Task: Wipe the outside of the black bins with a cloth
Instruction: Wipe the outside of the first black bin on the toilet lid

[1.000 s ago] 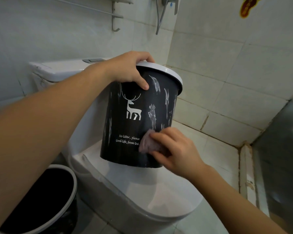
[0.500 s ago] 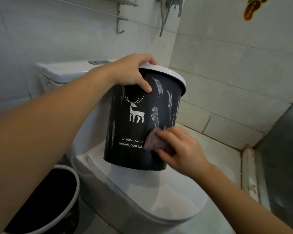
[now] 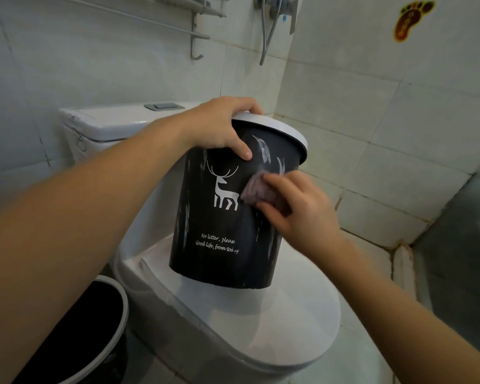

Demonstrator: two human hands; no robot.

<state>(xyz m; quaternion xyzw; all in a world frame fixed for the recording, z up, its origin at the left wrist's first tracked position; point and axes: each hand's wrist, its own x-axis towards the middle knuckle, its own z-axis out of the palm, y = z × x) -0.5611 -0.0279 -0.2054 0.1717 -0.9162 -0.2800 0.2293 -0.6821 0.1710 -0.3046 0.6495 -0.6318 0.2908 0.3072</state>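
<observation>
Centre frame, on the closed white toilet lid (image 3: pixel 261 322), the left hand (image 3: pixel 219 128) grips the round black plastic bin (image 3: pixel 219 245) by its white rim. The right hand (image 3: pixel 297 209) presses a crumpled mauve cloth (image 3: pixel 254 191) to its wall. White smears remain; the second black bin (image 3: pixel 81 336), lower left, looks untouched.

- A white toilet (image 3: pixel 233 328) stands against pale tiled walls (image 3: pixel 372 112).
- Above its cistern (image 3: pixel 117 123), a metal rail (image 3: pixel 139 19).
- Upper right of it, a footprint sticker (image 3: pixel 412 19).
</observation>
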